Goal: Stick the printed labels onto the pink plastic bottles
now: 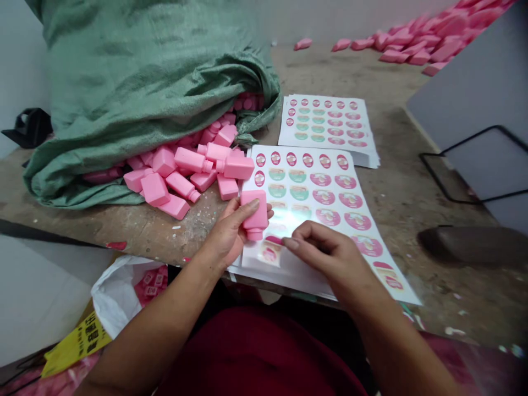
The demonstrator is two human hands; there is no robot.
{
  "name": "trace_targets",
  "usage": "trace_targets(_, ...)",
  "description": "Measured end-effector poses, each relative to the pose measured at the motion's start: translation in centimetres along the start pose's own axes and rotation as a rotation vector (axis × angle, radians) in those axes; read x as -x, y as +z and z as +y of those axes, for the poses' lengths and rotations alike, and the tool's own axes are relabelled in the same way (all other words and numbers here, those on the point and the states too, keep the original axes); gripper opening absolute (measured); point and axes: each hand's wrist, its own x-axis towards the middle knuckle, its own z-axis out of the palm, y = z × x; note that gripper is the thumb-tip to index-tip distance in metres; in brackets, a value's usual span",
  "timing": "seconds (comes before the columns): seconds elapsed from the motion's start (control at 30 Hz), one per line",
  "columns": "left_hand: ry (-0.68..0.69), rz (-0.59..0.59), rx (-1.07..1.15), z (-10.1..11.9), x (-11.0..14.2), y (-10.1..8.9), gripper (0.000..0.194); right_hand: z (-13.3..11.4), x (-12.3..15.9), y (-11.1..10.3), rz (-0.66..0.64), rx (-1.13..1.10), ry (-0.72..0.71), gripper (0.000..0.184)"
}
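Only got the head cam to go on here, and it's looking down over a dark red shirt (256,357) at a wooden workbench (124,231). The left hand (225,234) has a pink plastic bottle (254,212) wrapped up in a firm grip, thumb lying across the front, fingers (269,212) curled behind it. It's a flat, squarish, matte bottle with a narrow neck pointing down, held just above a sticker sheet (313,214), and the side I can see looks bare. The right hand (330,264) is right beside it, thumb and fingers pinched tight on a shiny sticker (270,254) at the lower left of the sheet. Glare makes the sticker's edges hard to make out from here. More pink bottles (177,170) spill in a loose heap from a green woven sack (140,93) just left of the sheet, and a stack of sticker sheets (325,126) sits past it. Below the bench edge are a white plastic bag (119,291) and a yellow printed paper (76,344). Up top, a long drift of pink bottles (416,44) lies on the floor, and a black wire frame (466,165) leans against a grey board (470,93) on the right.
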Motion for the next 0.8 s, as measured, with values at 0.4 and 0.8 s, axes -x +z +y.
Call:
trace_targets(0.4,-0.037,-0.116,-0.12,-0.1,3.3,1.8,0.05,-1.9,0.0,-1.4,0.085,-0.142,-0.059,0.03)
trace_targets(0.8,-0.073,-0.118,-0.086,-0.7,3.9,1.9,0.05,-1.3,-0.5,-1.6,0.081,-0.104,-0.096,0.031)
